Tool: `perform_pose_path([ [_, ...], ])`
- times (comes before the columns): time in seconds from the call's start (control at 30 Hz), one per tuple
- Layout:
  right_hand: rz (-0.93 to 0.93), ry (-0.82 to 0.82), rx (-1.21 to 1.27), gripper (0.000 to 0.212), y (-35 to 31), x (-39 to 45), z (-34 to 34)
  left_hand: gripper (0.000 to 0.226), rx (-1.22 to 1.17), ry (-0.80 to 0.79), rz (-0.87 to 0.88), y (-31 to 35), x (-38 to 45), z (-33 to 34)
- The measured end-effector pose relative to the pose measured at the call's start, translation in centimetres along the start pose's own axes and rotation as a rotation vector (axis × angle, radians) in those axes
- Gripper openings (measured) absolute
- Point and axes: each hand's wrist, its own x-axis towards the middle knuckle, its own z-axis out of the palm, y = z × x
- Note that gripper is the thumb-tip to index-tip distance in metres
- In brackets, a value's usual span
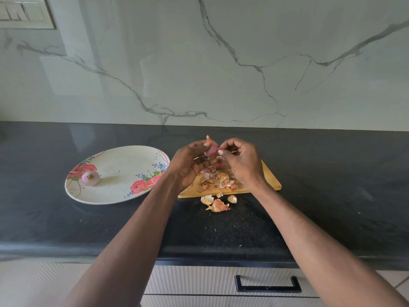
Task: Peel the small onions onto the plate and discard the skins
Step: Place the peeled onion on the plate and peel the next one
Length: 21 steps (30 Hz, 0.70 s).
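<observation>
Both hands [188, 165] [240, 160] peeling onion [211, 150] over skins [218, 181]; peeled onion [90, 177] on plate [124, 196].

Onion [211, 150] mostly hidden by fingers [223, 153], cutting board [269, 177] partly covered, perhaps knife unseen

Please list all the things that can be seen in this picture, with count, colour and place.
plate: one, white with roses, left on countertop
peeled onion: one, purple, on plate
cutting board: one, wooden, centre of countertop
onion skins: many, tan, on board and in front
countertop: one, black
drawer handle: one, black, below
switch panel: one, top left wall
onion in hands: one, purple
left hand: holds onion
right hand: pinches skin
</observation>
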Motion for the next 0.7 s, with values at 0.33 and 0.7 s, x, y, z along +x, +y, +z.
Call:
perform_pose_path([
  [0.33, -0.053, 0.012, -0.084, 0.016, 0.60, 0.18, 0.19, 0.013, -0.043, 0.053, 0.014, 0.08, -0.05, -0.03],
  [0.7, -0.103, -0.022, -0.108, 0.018, 0.37, -0.26, -0.09, 0.021, -0.094, 0.148, 0.039, 0.15, 0.12, -0.39],
])
